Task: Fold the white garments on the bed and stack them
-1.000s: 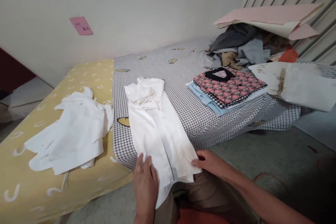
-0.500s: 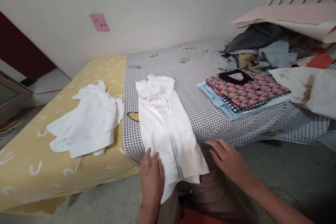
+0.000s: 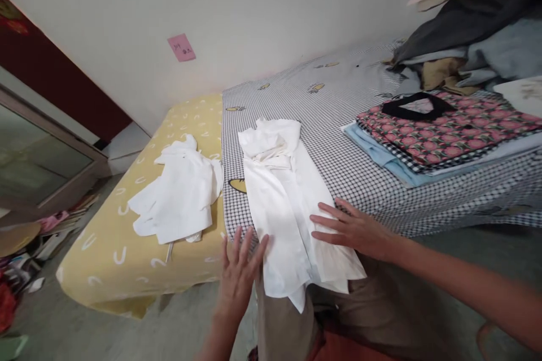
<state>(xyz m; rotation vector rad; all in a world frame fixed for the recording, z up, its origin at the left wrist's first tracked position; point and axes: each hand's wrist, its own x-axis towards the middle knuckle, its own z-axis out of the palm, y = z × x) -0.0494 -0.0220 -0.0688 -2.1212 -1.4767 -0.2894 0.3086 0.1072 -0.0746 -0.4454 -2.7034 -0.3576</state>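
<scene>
A white garment (image 3: 279,208), its sides folded inward, lies lengthwise over the bed's front edge, with its lower end hanging by my knees. It looks like a shirt; bunched cloth shows near its upper end. My left hand (image 3: 241,265) is at the garment's lower left edge, fingers spread, holding nothing. On the right, my right hand (image 3: 349,231) rests flat with fingers apart on the garment's right side. Another white garment (image 3: 182,192) lies loosely on the yellow sheet to the left.
A checked cloth (image 3: 330,158) covers the bed beside a yellow sheet (image 3: 139,225). Folded clothes (image 3: 449,135), a floral one uppermost, are stacked at right. Behind them is a heap of dark and grey clothes (image 3: 474,28). Pink paper (image 3: 182,48) sticks to the wall.
My right hand has moved left onto the garment and spread flat. My left hand's fingers have spread at its edge. The garment's lower left corner has shifted upward. The view has turned left.
</scene>
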